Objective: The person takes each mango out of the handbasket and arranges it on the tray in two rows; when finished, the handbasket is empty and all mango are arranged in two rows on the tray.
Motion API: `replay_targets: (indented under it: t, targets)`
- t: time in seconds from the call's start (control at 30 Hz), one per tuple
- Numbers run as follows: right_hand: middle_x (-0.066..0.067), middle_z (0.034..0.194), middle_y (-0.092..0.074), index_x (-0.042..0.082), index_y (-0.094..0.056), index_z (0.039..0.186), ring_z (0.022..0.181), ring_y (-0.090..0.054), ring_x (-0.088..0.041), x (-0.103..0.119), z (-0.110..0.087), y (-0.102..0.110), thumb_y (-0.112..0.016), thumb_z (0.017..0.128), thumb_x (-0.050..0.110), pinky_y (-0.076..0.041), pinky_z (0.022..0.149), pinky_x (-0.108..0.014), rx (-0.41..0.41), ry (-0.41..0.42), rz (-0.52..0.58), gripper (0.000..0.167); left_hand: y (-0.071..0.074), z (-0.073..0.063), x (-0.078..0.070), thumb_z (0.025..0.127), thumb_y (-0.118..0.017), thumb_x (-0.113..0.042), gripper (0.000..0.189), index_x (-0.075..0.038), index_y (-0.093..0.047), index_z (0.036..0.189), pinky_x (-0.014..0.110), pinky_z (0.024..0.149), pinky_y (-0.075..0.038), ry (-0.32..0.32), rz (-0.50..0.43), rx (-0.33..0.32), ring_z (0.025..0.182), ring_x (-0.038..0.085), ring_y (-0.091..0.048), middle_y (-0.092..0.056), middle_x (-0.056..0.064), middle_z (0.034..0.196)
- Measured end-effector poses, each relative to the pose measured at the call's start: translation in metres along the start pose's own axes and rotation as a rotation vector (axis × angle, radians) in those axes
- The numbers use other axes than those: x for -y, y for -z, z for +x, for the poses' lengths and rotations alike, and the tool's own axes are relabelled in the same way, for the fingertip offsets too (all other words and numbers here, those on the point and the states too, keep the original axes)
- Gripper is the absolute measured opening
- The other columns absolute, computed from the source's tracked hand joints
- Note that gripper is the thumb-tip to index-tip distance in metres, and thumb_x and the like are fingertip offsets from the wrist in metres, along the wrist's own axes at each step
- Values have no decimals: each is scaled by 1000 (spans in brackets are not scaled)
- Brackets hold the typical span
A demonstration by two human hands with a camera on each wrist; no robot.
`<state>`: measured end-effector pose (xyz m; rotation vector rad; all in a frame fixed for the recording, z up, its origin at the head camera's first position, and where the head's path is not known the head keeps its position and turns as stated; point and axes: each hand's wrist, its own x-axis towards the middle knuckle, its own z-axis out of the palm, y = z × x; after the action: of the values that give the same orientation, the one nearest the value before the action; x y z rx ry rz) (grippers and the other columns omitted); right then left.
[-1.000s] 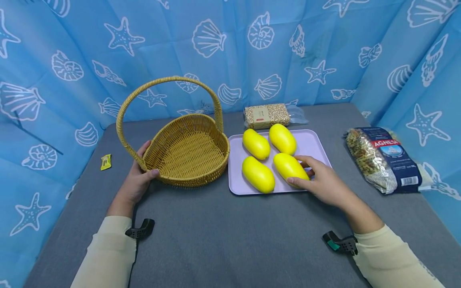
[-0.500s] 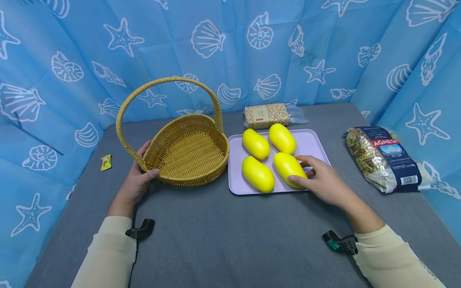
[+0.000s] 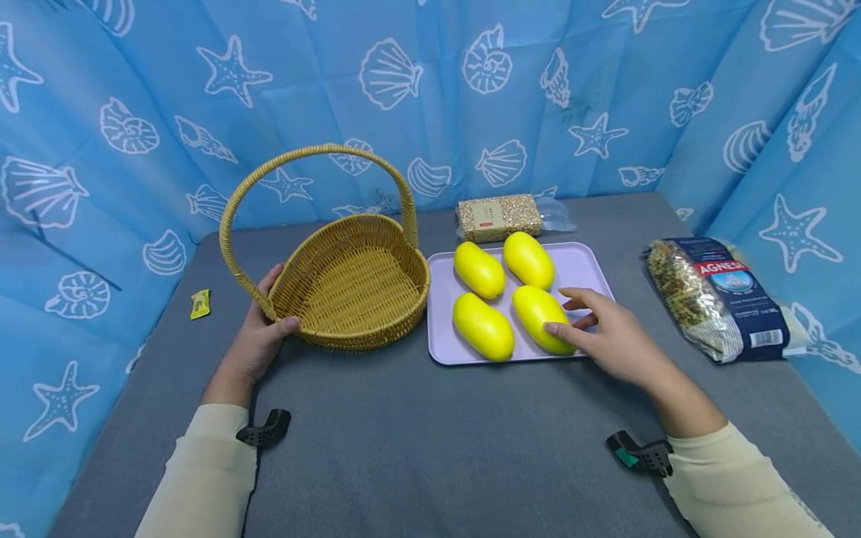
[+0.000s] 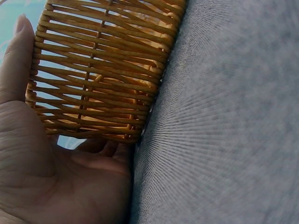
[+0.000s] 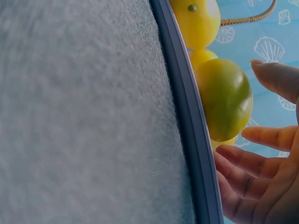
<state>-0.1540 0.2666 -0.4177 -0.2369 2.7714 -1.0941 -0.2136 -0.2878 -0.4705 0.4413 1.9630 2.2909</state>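
My left hand [image 3: 258,336] grips the left side of the wicker basket [image 3: 363,340], near the foot of its tall arched handle. In the left wrist view the thumb lies along the woven wall [image 4: 103,65] and other fingers pass partly out of sight behind it. Several yellow mangoes lie on a lilac tray [image 3: 440,347]. Beside the front right mango [image 3: 538,317] is my right hand [image 3: 615,336], thumb and fingers spread around its right end. The right wrist view shows a gap between the thumb and this mango [image 5: 224,100]; the fingertips are close to it.
A vacuum-packed bag of pale beans [image 3: 504,215] lies behind the tray. On the right is a pasta bag [image 3: 723,299]. A small yellow wrapped sweet [image 3: 199,304] sits at the far left. A blue shell-print curtain [image 3: 430,90] surrounds the grey table [image 3: 430,441].
The right hand's fingers have loosened and drawn slightly to the right, off the front right mango. That mango stays on the tray. The left hand and basket keep their places.
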Motion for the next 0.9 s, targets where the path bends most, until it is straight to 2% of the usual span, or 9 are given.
replay_targets:
  t: [0.3, 0.47, 0.53, 0.63, 0.73, 0.83, 0.9]
  targets:
    - [-31, 147, -57, -3, -42, 162, 119, -63, -45, 0, 1, 2, -73, 106, 48, -53, 93, -64, 26, 12, -15, 82, 1, 2, 1, 104, -75, -5, 96, -28, -17, 176, 31, 115, -39, 3, 2, -5, 155, 38, -31, -22, 19, 176]
    - [-30, 149, -56, -2, -43, 162, 124, -62, -47, 1, -2, 1, -72, 107, 42, -52, 97, -67, -23, 35, 17, 76, 1, 1, 1, 105, -71, -1, 94, -25, -15, 176, 30, 114, -40, 0, 16, 4, 155, 38, -31, -23, 20, 176]
    - [-29, 150, -56, -1, -45, 161, 126, -61, -47, 2, -4, 2, -72, 108, 38, -52, 98, -67, -52, 62, 29, 72, 2, -1, -2, 105, -68, 3, 93, -25, -15, 177, 30, 113, -40, 7, 57, -3, 154, 37, -33, -23, 21, 175]
    - [-28, 152, -55, -1, -48, 160, 129, -59, -48, 4, -6, 2, -70, 109, 34, -51, 99, -67, -100, 109, 46, 65, 2, -6, -13, 107, -64, 4, 87, -24, -19, 176, 25, 111, -41, 20, 164, -53, 153, 34, -36, -26, 21, 175]
    - [-26, 150, -55, 1, -53, 158, 130, -57, -47, 8, -8, 3, -69, 111, 29, -52, 98, -68, -166, 155, 49, 57, -1, -9, -34, 109, -63, -1, 77, -18, -25, 175, 22, 112, -40, 10, 248, -139, 155, 32, -36, -29, 22, 174]
    - [-25, 151, -56, 2, -55, 156, 131, -55, -47, 12, -10, 4, -68, 111, 26, -51, 97, -70, -217, 192, 21, 53, -10, -13, -60, 110, -67, -10, 71, -14, -33, 172, 23, 113, -40, -33, 324, -253, 156, 32, -36, -34, 19, 172]
    - [-24, 154, -55, 3, -56, 156, 135, -53, -47, 16, -11, 7, -68, 111, 27, -49, 98, -71, -234, 215, -15, 53, -19, -17, -79, 108, -71, -14, 69, -14, -38, 169, 26, 115, -39, -89, 391, -340, 154, 30, -40, -41, 15, 168]
